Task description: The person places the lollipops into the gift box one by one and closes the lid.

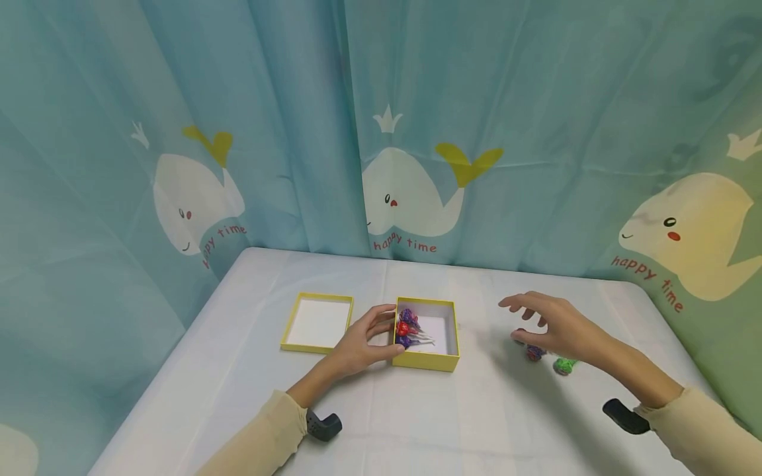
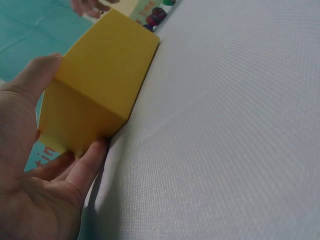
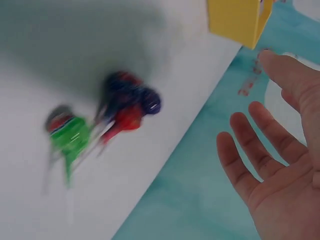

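A yellow box [image 1: 425,360] with a white inside stands on the white table. Several lollipops [image 1: 407,328] in purple and red wrappers lie at its left, their white sticks pointing right. My left hand [image 1: 364,340] holds the box by its left side, thumb at the front corner, fingers against the side wall. To the right, my right hand [image 1: 556,324] hovers above the table with fingers spread and nothing in them. Below and beside it lie more lollipops, a green one [image 3: 71,134] and a dark blue and red bunch [image 3: 127,100], partly hidden by the hand in the head view.
The yellow-rimmed lid [image 1: 318,322] lies with its white inside up, left of the box. A blue-green curtain [image 1: 309,132] printed with whales hangs behind and beside the table [image 1: 417,423]. Dark straps sit at both wrists.
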### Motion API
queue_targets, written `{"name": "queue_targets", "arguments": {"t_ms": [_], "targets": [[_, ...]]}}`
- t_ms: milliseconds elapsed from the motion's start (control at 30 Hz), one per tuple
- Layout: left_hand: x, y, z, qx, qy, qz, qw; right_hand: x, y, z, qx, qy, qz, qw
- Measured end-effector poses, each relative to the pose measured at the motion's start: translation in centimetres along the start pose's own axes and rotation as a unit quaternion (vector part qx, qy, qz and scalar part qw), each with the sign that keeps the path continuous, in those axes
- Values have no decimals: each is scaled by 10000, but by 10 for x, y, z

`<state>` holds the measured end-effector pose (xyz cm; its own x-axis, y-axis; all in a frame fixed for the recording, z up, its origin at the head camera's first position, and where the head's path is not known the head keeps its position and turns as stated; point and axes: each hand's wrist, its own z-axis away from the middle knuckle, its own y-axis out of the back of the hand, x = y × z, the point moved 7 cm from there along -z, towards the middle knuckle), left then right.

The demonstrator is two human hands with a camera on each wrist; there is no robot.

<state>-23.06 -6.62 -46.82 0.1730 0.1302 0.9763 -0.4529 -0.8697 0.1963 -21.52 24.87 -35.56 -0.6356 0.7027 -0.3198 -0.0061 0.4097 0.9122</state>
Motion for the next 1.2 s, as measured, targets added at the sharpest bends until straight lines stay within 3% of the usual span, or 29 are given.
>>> {"name": "queue_targets", "arguments": {"t_ms": [167,567,767,1200], "targets": [[-2,0,-1,-3,17,24,10000,13,6,26,176,98,159,9997],[-2,1,0,-33,-13,48,10000,43,-1,73,140,38,390,9991],[-2,1,-1,-16,30,76,10000,54,-11,85,-12,-107,603,9981],[-3,1,-2,3,118,219,9997,62,-23,101,425,-33,228,9988]]}}
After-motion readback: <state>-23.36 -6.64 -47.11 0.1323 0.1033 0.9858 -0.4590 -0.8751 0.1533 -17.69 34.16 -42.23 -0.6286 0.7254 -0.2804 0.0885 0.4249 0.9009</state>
